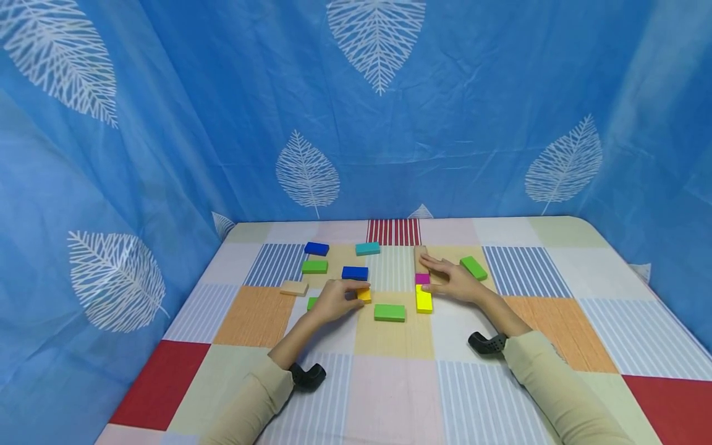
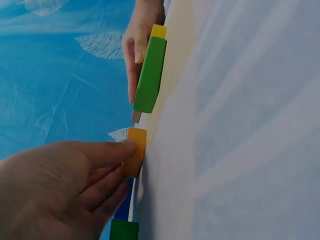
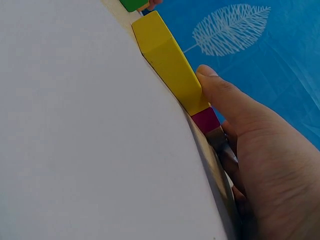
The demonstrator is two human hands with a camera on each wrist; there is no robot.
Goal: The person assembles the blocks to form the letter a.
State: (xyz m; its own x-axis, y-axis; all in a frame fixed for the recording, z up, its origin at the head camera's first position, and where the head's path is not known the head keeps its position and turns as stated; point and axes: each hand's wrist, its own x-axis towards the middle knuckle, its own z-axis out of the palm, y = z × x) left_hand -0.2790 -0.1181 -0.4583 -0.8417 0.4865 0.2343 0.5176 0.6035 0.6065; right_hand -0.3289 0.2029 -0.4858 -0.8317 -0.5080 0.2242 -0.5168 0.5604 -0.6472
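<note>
My left hand (image 1: pixel 335 301) pinches an orange-yellow block (image 2: pixel 135 150) between thumb and fingers, close over the cloth. My right hand (image 1: pixel 457 281) reaches over a row of three touching blocks. Its fairly straight fingers lie on a natural wood block (image 1: pixel 420 256) at the far end, while the thumb touches the bright yellow block (image 3: pixel 172 62) at the near end. Between those two sits a magenta block (image 3: pixel 206 120). A green block (image 1: pixel 389 313) lies between the hands, nearer to me. Behind the left hand is a dark blue block (image 1: pixel 355 272).
More blocks lie around on the patchwork cloth (image 1: pixel 395 389): dark blue (image 1: pixel 316 248), green (image 1: pixel 314 267), teal (image 1: pixel 368 248), plain wood (image 1: pixel 293 288), and a tilted green one (image 1: pixel 474 267) at right. Another green block (image 1: pixel 311 303) is partly hidden by my left hand. A blue curtain (image 1: pixel 445 123) stands behind.
</note>
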